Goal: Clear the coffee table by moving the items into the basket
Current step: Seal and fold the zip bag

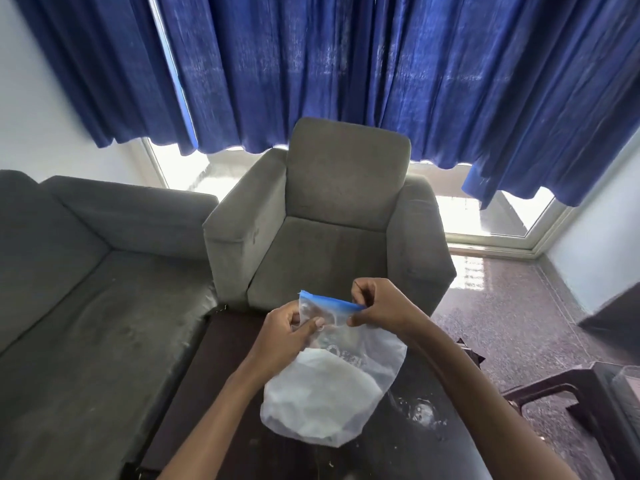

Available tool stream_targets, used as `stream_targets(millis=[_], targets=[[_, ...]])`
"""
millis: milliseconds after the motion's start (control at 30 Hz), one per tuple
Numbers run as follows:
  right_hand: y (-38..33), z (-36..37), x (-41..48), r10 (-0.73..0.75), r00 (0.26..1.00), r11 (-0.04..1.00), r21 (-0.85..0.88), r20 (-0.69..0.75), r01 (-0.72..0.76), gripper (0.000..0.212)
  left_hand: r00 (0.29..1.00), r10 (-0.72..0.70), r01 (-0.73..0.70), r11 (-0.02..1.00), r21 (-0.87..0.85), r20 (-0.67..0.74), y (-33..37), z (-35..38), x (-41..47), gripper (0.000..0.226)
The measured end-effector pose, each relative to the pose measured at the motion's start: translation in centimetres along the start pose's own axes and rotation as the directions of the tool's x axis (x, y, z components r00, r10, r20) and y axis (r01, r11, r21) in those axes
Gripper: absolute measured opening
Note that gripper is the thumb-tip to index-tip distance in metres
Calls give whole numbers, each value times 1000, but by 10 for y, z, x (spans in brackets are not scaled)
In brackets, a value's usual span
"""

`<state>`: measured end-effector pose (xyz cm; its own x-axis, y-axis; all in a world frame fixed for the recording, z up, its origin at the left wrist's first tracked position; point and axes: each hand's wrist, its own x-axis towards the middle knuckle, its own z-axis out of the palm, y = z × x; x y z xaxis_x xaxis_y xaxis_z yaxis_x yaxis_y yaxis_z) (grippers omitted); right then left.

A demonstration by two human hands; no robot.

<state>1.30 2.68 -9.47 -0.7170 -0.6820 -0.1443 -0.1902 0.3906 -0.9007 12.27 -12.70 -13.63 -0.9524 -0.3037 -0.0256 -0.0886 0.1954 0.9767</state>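
Observation:
A clear zip bag [329,393] with a blue seal strip along its top holds something white in its lower half. It hangs upright over the dark coffee table [214,410]. My left hand [287,337] grips the bag's upper left side below the strip. At the strip's right end, my right hand [377,303] pinches the blue seal between thumb and fingers. No basket can be made out with certainty.
A grey armchair [332,220] stands just beyond the table, a grey sofa [69,289] to the left. Blue curtains [346,64] hang over the window behind. A dark plastic stool [561,400] and a clear container edge [627,382] are at the right, on speckled floor.

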Motion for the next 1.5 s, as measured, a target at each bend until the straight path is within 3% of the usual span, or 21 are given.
stream_targets(millis=[133,233,333,400,433,533,667,733,833,933,1000,1067,1200,1300,1367,1500], targets=[[-15,0,-5,24,991,996,80,128,-35,13,999,25,-25,1000,0,31,2,-9,1,2],[-22,10,-1,51,990,997,54,132,-59,19,997,29,-31,999,32,65,2,-15,1,7],[-29,26,7,-49,997,999,-14,-67,49,13,996,45,-44,999,-22,76,3,-23,1,11],[-29,34,12,-178,959,975,-172,-219,142,9,996,55,-48,994,-98,74,7,-28,1,12],[-29,36,12,-229,947,961,-210,-227,182,6,996,56,-47,992,-121,74,8,-31,2,12],[-31,33,11,-241,970,963,-129,-37,235,12,999,28,-21,986,-167,39,11,-42,6,9],[-26,8,9,-114,989,988,-94,96,123,25,999,-36,34,962,-269,-6,10,-62,14,12],[-23,-2,7,-116,993,992,-51,34,117,23,999,-43,39,960,-279,-8,10,-70,16,10],[-25,-3,5,-147,974,980,105,-170,167,24,1000,-16,17,976,-218,8,12,-74,17,17],[-28,6,7,-16,946,868,465,-323,173,24,1000,1,-8,973,-231,-32,12,-75,21,21],[-27,10,9,137,950,621,771,-281,139,23,998,11,-26,972,-236,-64,11,-78,26,22],[-27,13,10,212,942,467,873,-262,138,20,997,23,-39,974,-225,-72,14,-81,28,20],[-28,21,15,283,893,425,881,-350,210,15,995,65,-78,980,-185,-71,17,-85,35,22],[-27,21,17,286,863,406,869,-416,284,24,990,108,-116,989,-91,-87,18,-88,41,28],[-25,19,16,267,851,431,846,-453,315,29,987,154,-155,988,-23,-33,18,-89,43,21],[-27,17,13,215,838,438,817,-501,376,27,986,132,-127,990,-54,102,19,-92,49,21]])
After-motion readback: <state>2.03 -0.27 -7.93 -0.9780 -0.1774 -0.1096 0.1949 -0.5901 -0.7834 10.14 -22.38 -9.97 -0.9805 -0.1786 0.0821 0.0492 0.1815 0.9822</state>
